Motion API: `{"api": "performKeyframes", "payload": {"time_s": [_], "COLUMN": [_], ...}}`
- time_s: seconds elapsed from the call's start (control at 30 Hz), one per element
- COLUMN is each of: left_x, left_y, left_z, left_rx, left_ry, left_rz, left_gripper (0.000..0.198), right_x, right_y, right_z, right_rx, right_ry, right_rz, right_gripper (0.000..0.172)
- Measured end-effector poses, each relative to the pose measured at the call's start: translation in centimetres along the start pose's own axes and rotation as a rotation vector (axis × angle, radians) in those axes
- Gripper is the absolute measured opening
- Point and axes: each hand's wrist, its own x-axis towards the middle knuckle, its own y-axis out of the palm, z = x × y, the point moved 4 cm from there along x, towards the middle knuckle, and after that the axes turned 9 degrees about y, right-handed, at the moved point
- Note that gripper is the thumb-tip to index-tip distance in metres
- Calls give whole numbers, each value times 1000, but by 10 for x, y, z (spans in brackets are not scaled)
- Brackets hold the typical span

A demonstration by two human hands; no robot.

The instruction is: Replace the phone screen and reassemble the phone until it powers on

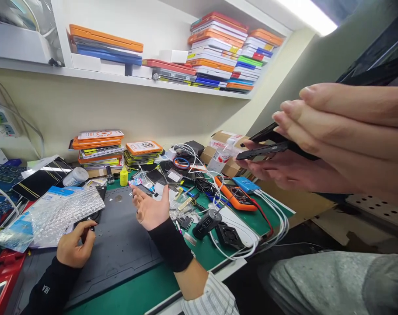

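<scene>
My left hand [76, 244], in a black sleeve, is curled closed over the left part of the dark grey work mat [120, 249]. A small dark bit shows at its fingertips, too small to name. Beside it on the mat lie a few tiny screws [100, 232]. My right hand [151, 208], with a black band round the wrist, is held above the mat, palm turned up and fingers apart, with nothing in it. At the right, another person's hands [336, 127] hold a black flat object [264, 150], partly hidden by their fingers.
Bubble wrap [68, 212] lies left of the mat. Cables, a black cylindrical device [207, 223], a fan [230, 235] and an orange multimeter [235, 194] crowd the right side. Stacked boxes [100, 146] stand behind, below a loaded shelf [120, 76]. Someone's grey-clad leg [333, 284] is at lower right.
</scene>
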Motion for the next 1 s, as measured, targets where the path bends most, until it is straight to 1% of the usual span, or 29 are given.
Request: {"api": "performKeyframes", "payload": {"time_s": [0.27,0.43,0.7,1.0], "left_x": [0,0,-2,-2], "left_y": [1,1,2,1], "left_z": [3,1,6,1], "left_rx": [5,19,19,23], "left_ry": [-8,19,1,23], "left_rz": [-5,-21,0,-8], "left_gripper": [20,19,21,21], "right_x": [0,0,-1,0], "right_y": [2,2,2,-1], "right_z": [0,0,0,1], "right_rx": [1,1,1,13], "right_ry": [-6,-10,-16,-19], "right_rz": [-13,-14,-15,-15], "right_gripper": [109,109,109,110]}}
